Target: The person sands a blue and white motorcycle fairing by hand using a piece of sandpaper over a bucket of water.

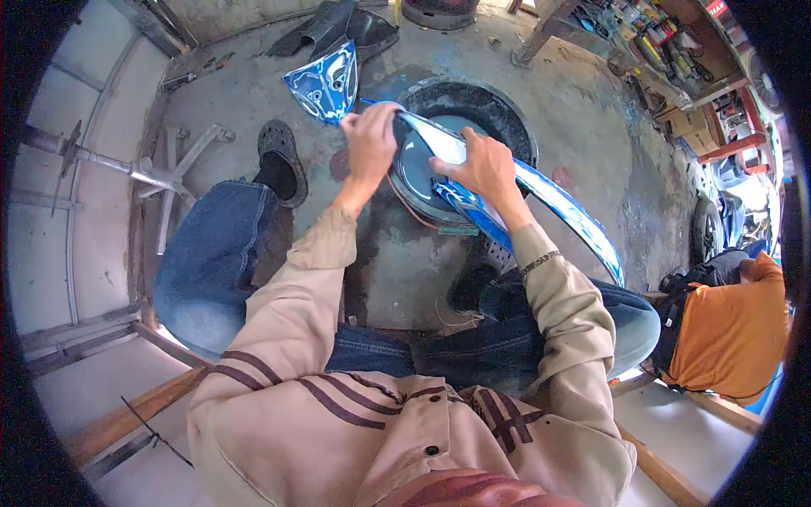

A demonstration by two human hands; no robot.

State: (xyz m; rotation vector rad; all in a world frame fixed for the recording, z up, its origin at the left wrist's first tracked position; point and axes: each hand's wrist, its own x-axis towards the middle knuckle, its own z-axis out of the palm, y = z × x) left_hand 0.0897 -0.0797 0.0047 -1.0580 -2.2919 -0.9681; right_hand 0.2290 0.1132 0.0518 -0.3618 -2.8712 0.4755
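Observation:
A long, curved blue and white panel (570,215) slants over a dark round tub (519,127) of greyish water on the floor, with another blue piece (456,198) below it. My left hand (372,139) is closed on the long panel's upper end. My right hand (481,169) grips the same panel's middle, thumb and fingers on its white part. A smaller blue and white panel (319,78) lies beyond my left hand on the left of the tub.
Black pieces (363,29) lie at the back. A metal stand with legs (169,156) is at left. A cluttered wooden shelf (676,59) and motorbike wheel (705,228) are at right, above an orange garment (722,338) with a dark bundle. My feet flank the tub.

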